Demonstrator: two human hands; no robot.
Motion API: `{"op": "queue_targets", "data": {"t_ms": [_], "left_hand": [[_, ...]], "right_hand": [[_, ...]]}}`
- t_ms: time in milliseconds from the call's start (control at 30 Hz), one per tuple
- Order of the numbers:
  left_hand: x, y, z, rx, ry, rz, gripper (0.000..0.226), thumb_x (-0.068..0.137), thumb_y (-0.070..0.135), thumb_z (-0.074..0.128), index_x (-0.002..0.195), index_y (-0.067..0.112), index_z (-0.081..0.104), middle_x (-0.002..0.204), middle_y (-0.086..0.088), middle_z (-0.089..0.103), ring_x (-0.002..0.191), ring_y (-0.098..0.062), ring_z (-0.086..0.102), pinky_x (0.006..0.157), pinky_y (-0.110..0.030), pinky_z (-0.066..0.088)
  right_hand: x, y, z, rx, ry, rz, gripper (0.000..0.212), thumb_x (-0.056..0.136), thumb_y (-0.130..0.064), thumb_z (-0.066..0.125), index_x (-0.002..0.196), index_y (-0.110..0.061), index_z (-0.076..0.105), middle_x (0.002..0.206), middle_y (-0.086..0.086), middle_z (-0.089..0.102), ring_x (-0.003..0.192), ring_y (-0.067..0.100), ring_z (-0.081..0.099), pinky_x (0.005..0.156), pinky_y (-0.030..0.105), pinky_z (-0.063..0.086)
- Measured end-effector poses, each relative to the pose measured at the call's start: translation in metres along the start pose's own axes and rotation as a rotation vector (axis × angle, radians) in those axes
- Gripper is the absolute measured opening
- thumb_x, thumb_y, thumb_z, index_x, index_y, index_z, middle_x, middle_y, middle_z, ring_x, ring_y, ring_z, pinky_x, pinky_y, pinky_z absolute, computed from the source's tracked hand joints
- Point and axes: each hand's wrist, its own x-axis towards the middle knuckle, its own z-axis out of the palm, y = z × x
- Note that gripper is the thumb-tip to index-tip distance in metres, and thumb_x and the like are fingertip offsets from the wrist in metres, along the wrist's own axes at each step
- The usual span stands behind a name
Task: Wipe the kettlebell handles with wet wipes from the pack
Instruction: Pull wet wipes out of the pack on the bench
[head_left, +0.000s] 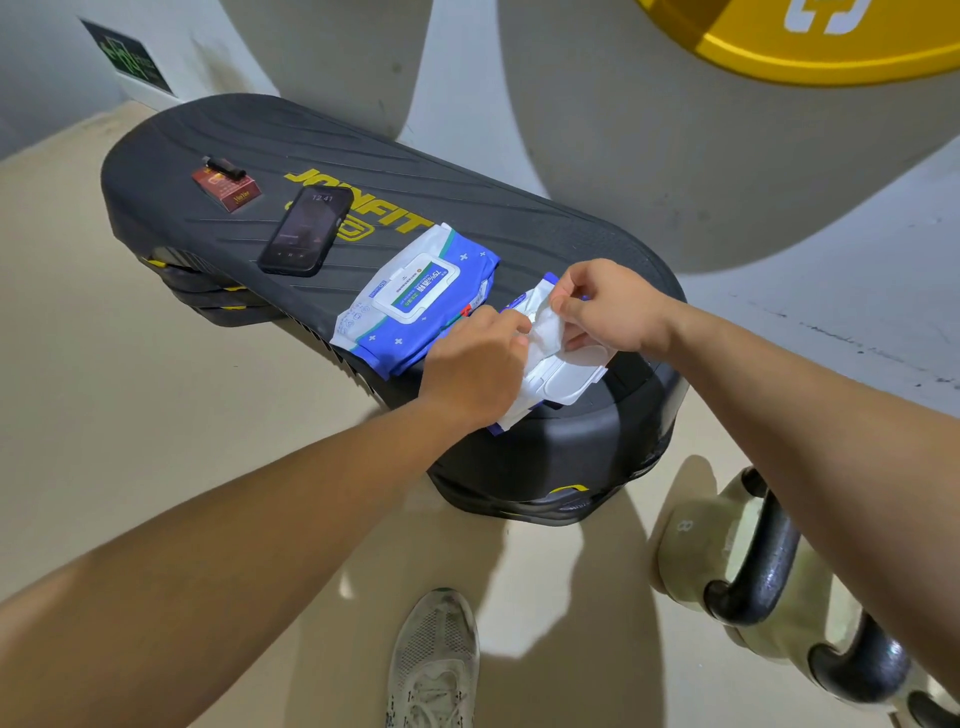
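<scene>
On the counter (218, 135), from the left, lie a red packet (228, 189), a phone (306, 231) and a closed wipe pack (415, 296); none of these bears on the move at hand. Just right of that pack sits the open pack (563, 376), its lid flap hanging toward you over the counter's near edge, its long axis running from near-left to far-right. Your left hand (475, 364) rests on the open pack's left side, fingers (511, 330) curled and pinching the lower edge of the wipe (545, 327); whether the palm also pins the pack down cannot be told. Your right hand (608, 306) is directly across, fingers (563, 301) closed on the wipe's upper edge. The wipe stands up out of the opening, between the two hands and touching both, not yet free of the pack. Judged from this, the draw should go up and away from the opening while the left hand steadies the pack. The kettlebells (727, 545) stand on the floor at lower right, under your right forearm, dark handles (769, 566) upward and untouched; the right hand is nearer them.
</scene>
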Motion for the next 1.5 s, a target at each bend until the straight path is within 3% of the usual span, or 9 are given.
{"op": "queue_targets", "data": {"t_ms": [67,200,333,500,633,833,1133,1333,1500], "left_hand": [[-0.002,0.0,-0.002,0.029,-0.068,0.011,0.051,0.092,0.043,0.018,0.119,0.026,0.057,0.107,-0.002,0.058,0.097,-0.024,0.058,0.077,-0.038,0.053],[-0.001,0.0,-0.007,-0.111,-0.122,-0.029,0.05,0.086,0.052,0.041,0.124,0.022,0.054,0.11,0.0,0.058,0.104,-0.022,0.057,0.086,-0.038,0.049],[0.0,0.003,-0.008,-0.119,-0.009,-0.005,0.058,0.075,0.068,0.05,0.109,0.021,0.053,0.088,0.003,0.063,0.082,-0.02,0.06,0.069,-0.032,0.049],[0.0,-0.001,-0.008,0.268,0.192,0.176,0.025,0.089,0.045,0.06,0.088,0.02,0.058,0.056,0.002,0.058,0.047,-0.02,0.056,0.047,-0.021,0.031],[0.0,-0.003,-0.004,0.382,0.2,0.192,0.025,0.078,0.036,0.078,0.078,0.018,0.06,0.05,0.002,0.054,0.041,-0.021,0.052,0.045,-0.02,0.03],[0.001,-0.002,-0.003,0.342,0.21,0.145,0.026,0.077,0.035,0.076,0.077,0.016,0.059,0.049,0.0,0.052,0.04,-0.021,0.048,0.045,-0.021,0.027],[0.007,-0.008,0.005,0.186,0.279,0.106,0.029,0.088,0.036,0.041,0.078,0.013,0.055,0.05,-0.008,0.051,0.041,-0.028,0.048,0.042,-0.026,0.037],[0.01,-0.011,0.006,0.098,0.271,0.149,0.022,0.086,0.028,0.048,0.079,0.009,0.055,0.052,-0.011,0.049,0.043,-0.029,0.043,0.044,-0.027,0.032],[0.01,-0.011,-0.002,0.12,0.21,0.205,0.014,0.08,0.019,0.063,0.079,0.008,0.055,0.051,-0.011,0.049,0.043,-0.029,0.043,0.044,-0.026,0.035]], "right_hand": [[0.0,-0.001,0.0,0.072,-0.009,0.054,0.02,0.101,-0.008,0.047,0.106,0.007,0.059,0.097,0.025,0.074,0.088,0.037,0.076,0.08,0.05,0.064],[-0.001,-0.005,-0.001,0.196,-0.02,0.136,0.018,0.101,-0.004,0.04,0.094,-0.004,0.057,0.091,0.021,0.071,0.092,0.037,0.074,0.084,0.048,0.063],[0.002,-0.008,-0.001,0.225,-0.077,0.186,0.02,0.096,-0.002,0.043,0.091,-0.001,0.063,0.102,0.028,0.074,0.092,0.037,0.075,0.084,0.042,0.064],[0.008,-0.013,-0.003,0.211,-0.076,0.233,0.016,0.095,-0.002,0.047,0.092,0.0,0.062,0.089,0.022,0.068,0.071,0.03,0.068,0.075,0.041,0.064],[0.008,-0.01,-0.006,0.211,-0.096,0.271,0.029,0.096,-0.001,0.043,0.115,0.013,0.059,0.108,0.033,0.068,0.08,0.037,0.069,0.08,0.054,0.063],[0.008,-0.007,-0.007,0.252,-0.061,0.279,0.025,0.099,0.0,0.04,0.113,0.009,0.059,0.113,0.031,0.065,0.091,0.044,0.072,0.079,0.052,0.063],[0.01,-0.007,-0.012,0.309,-0.001,0.281,0.024,0.098,0.002,0.038,0.079,-0.005,0.051,0.089,0.015,0.054,0.07,0.028,0.06,0.06,0.04,0.064],[0.011,-0.003,-0.008,0.455,0.044,0.335,0.016,0.097,-0.003,0.04,0.111,-0.004,0.048,0.122,0.027,0.061,0.101,0.04,0.069,0.062,0.046,0.063],[0.01,-0.002,-0.007,0.475,0.064,0.347,0.014,0.099,0.0,0.041,0.111,-0.004,0.047,0.114,0.025,0.063,0.096,0.039,0.071,0.066,0.052,0.064]]}}
